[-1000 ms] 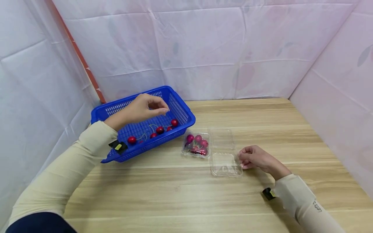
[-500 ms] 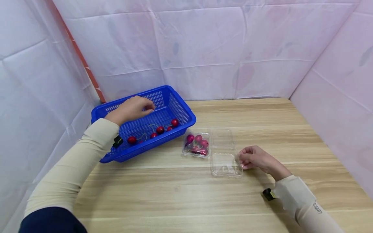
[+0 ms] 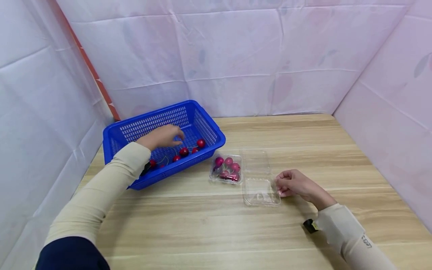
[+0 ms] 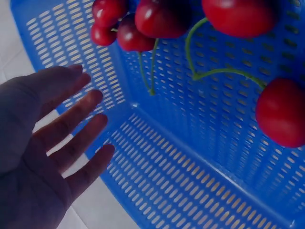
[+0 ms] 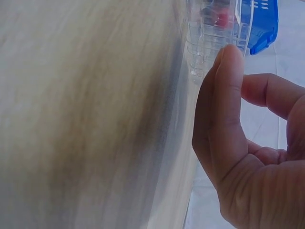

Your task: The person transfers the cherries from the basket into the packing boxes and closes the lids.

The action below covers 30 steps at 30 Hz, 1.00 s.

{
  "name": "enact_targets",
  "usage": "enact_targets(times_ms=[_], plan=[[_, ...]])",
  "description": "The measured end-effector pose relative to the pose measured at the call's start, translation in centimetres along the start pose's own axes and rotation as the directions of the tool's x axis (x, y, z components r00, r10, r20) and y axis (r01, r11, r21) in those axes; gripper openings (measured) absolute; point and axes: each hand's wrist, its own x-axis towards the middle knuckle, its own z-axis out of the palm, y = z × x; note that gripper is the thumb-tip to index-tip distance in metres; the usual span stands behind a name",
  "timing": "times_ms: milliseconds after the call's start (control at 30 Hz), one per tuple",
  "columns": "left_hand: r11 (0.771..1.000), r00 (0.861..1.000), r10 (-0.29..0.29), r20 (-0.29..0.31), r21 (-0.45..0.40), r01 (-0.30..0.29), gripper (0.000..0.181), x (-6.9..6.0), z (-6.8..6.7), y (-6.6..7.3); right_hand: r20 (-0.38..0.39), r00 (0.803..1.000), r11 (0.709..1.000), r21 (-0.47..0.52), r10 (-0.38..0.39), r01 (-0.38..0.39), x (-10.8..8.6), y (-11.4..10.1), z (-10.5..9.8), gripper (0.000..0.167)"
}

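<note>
My left hand (image 3: 163, 135) reaches into the blue plastic basket (image 3: 152, 114), just above several red cherries with green stems (image 3: 183, 151). In the left wrist view, the fingers of that hand (image 4: 52, 129) are spread and loosely bent, with nothing between them. A cherry (image 4: 283, 113) and others lie on the basket's perforated floor, apart from the fingers. On the table my right hand (image 3: 298, 185) pinches the right edge of a clear plastic clamshell box (image 3: 261, 204), which stands with its lid laid back. The right wrist view shows thumb and fingertips at that edge.
Left of the open clamshell stands a second clear box (image 3: 212, 179) with several cherries inside. The basket sits at the back left of the wooden table (image 3: 202, 225). Pale printed cloth walls (image 3: 236, 56) enclose the back and both sides.
My left hand has drawn back left over the basket, then lowered into it towards the cherries. The right hand has kept its place on the clamshell box.
</note>
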Motion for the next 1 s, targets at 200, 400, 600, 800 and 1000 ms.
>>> enact_targets(times_ms=[200, 400, 600, 800, 1000], plan=[[1.0, 0.993, 0.024, 0.119, -0.001, -0.024, 0.023, 0.6, 0.9, 0.3, -0.001, 1.0, 1.0, 0.004, -0.001, 0.001, 0.0, 0.2, -0.1, 0.021], [1.0, 0.98, 0.003, 0.197, 0.005, -0.004, 0.03, 1.1, 1.8, 0.4, 0.003, 1.0, 1.0, -0.001, -0.004, 0.004, 0.0, 0.2, -0.2, 0.02], [1.0, 0.969, 0.013, 0.247, -0.019, -0.008, 0.031, 1.2, 2.0, 0.6, 0.006, 1.0, 1.0, -0.008, -0.008, 0.008, -0.1, 0.1, -0.2, 0.018], [0.999, 0.957, 0.05, 0.286, -0.02, -0.046, 0.031, 1.5, 2.1, 0.8, 0.002, 1.0, 1.0, -0.012, -0.003, 0.003, -0.2, 0.0, -0.2, 0.018], [0.999, 0.953, 0.048, 0.298, -0.014, -0.046, 0.031, 1.7, 2.4, 0.9, 0.0, 1.0, 1.0, -0.013, -0.001, 0.001, -0.2, -0.1, -0.2, 0.018]])
